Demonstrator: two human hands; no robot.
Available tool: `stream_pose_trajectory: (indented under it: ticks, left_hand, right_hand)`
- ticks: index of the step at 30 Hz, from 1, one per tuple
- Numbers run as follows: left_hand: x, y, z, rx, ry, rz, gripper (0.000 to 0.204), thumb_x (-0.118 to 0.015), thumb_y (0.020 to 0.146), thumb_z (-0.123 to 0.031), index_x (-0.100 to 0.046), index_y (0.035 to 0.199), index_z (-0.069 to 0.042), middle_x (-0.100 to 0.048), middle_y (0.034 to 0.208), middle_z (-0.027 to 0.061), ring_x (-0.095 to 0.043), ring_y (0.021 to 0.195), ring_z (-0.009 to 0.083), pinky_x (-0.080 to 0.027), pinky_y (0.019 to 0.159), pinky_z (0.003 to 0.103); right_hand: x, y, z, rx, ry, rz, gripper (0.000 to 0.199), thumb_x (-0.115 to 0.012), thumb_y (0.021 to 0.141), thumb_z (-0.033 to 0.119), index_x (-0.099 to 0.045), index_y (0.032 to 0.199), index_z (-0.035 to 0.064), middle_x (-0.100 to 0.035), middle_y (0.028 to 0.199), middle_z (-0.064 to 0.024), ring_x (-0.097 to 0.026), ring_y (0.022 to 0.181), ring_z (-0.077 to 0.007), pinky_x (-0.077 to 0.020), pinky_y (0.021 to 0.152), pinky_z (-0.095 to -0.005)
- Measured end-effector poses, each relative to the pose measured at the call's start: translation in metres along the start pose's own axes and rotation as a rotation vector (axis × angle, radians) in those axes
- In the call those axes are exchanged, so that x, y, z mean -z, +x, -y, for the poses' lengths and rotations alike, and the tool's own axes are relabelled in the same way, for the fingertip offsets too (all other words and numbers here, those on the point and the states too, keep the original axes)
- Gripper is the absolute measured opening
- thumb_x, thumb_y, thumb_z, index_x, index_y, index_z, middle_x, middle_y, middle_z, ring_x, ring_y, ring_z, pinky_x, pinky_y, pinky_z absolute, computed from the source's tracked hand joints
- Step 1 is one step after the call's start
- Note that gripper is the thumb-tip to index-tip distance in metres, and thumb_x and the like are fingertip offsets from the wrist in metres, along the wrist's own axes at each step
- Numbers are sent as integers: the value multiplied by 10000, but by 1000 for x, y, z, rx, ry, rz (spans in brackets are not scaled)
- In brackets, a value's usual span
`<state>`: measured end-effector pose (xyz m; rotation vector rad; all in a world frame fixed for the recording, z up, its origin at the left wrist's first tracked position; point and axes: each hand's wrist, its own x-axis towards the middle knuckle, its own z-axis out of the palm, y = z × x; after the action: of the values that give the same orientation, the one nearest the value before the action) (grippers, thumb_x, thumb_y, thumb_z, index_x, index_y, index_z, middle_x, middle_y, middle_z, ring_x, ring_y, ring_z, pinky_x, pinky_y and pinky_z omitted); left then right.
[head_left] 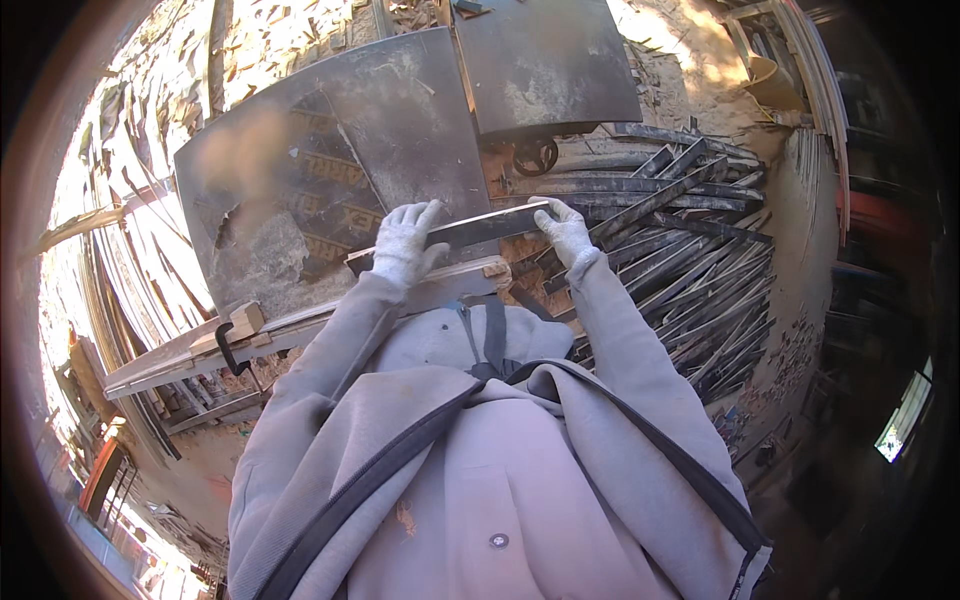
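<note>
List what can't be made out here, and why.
All in the head view:
Dark wooden strip: part near its left end, covered by the left hand; right tip, partly by the right hand.
Dark tabletop: left part blurred by a hazy spot.
Objects along the right rim: mostly lost in shadow.

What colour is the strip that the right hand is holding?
The strip looks nearly black, with a pale upper edge; the head view shows it.

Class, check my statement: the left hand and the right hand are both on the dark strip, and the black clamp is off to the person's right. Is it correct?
Not quite: the black clamp is off to the person's left, as the head view shows. The left hand and the right hand are both on the dark strip.
</note>
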<state>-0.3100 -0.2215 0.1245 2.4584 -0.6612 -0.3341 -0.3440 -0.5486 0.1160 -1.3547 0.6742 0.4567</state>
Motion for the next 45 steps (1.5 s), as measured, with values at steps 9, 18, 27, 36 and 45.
stream_pose_trajectory:
  ticks: [9,18,27,36,45]
  left_hand:
    - [8,-121,21,124,122,108,1065,-800,775,-615,-400,1564,-21,-474,1530,224,-396,1452,426,-242,1259,585]
    - [-4,-119,31,85,167,128,1283,-884,576,-693,-390,1555,-26,-467,1505,209,-406,1431,420,-251,1262,584]
    - [-4,-105,42,23,269,-12,1113,-893,608,-654,-537,1449,-18,-528,1489,224,-470,1412,422,-322,1236,568]
    - [37,-50,45,73,334,-147,1002,-895,630,-666,-637,1348,-16,-602,1435,186,-537,1357,375,-427,1174,464]
    - [94,11,71,152,363,-182,976,-886,675,-649,-610,1376,-30,-600,1428,202,-535,1367,368,-424,1178,455]
  right_hand:
    - [-38,-7,-54,-84,-460,-24,351,-813,910,101,-721,1241,25,-769,1130,-80,-691,1021,-157,-552,933,-321]
    - [-20,3,-82,-52,-270,-191,309,-740,975,98,-680,1260,-3,-755,1058,-69,-694,850,-139,-574,734,-304]
    - [44,-80,-115,-35,-148,-345,285,-677,1029,131,-659,1291,20,-721,978,-24,-627,753,-67,-526,631,-233]
    - [103,-171,-199,115,-320,-295,307,-659,1015,88,-651,1304,-17,-724,1004,-63,-643,806,-98,-538,684,-253]
    - [139,-226,-216,-10,-242,-378,297,-657,1018,80,-643,1300,-8,-718,985,-73,-631,767,-93,-530,647,-244]
